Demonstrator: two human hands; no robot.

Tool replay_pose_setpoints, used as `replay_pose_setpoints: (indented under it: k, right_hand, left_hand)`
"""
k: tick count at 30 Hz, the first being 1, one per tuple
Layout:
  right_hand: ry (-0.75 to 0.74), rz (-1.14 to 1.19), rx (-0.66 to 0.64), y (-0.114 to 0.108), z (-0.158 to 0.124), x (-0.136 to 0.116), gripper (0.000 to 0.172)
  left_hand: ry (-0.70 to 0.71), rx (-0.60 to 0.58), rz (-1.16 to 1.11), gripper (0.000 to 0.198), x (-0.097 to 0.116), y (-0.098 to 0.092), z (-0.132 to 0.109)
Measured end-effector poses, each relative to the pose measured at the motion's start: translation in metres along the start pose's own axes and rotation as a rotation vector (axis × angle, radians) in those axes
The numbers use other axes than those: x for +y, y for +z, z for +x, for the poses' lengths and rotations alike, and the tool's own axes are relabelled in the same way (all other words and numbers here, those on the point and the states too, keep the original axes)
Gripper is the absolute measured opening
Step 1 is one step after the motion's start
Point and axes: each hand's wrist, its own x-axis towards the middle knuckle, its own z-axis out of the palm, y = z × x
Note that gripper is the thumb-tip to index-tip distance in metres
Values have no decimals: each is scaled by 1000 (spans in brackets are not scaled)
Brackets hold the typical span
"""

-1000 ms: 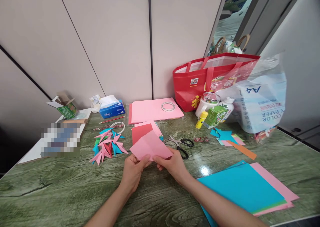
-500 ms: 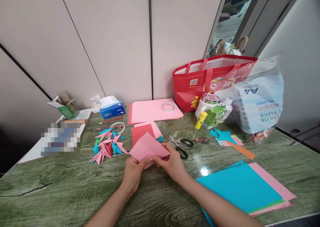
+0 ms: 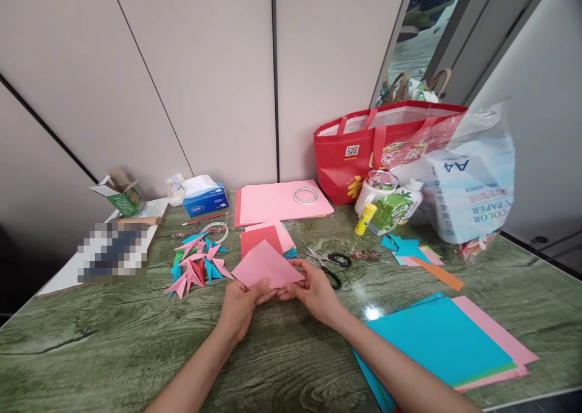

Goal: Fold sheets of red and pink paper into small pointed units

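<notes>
A sheet of pink paper [image 3: 266,265] is held up between both hands above the table, its lower edge folded toward me and one corner pointing away. My left hand [image 3: 243,304] grips its lower left part, thumb on top. On the lower right side, my right hand [image 3: 313,288] pinches the same sheet between thumb and fingers. Just beyond it lie a red paper square [image 3: 260,238] and a small stack of pink sheets [image 3: 284,234]. Black-handled scissors [image 3: 334,261] rest beyond my right hand. Folded paper points in pink, blue and red [image 3: 195,264] sit left of my left hand.
Blue and pink sheets [image 3: 436,340] lie under my right forearm. Paper scraps [image 3: 411,249], a yellow glue stick [image 3: 365,219], a red bag [image 3: 339,170] and a plastic paper pack [image 3: 473,182] stand right. Behind are a tissue box [image 3: 205,202] and large pink sheets [image 3: 268,202] with a tape roll [image 3: 305,195].
The pink paper has tilted and its lower edge now looks folded over more evenly. My right thumb has drawn back a little to the right along that edge.
</notes>
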Motion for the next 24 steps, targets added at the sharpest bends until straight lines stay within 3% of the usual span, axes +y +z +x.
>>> replay_pose_setpoints:
  k: [5, 12, 15, 24]
  right_hand:
    - [-32, -43, -43, 1, 1, 0, 35]
    - [0, -45, 49, 4, -1, 1, 30]
    - [40, -42, 76, 3, -1, 0, 29]
    - [97, 93, -12, -7, -2, -8, 39]
  left_hand:
    - [27, 9, 74, 26, -2, -1, 1]
    - [43, 10, 272, 24, -4, 0, -2]
    - [30, -43, 315, 25, -3, -1, -2]
    - [-76, -322, -7, 40, 16, 2, -7]
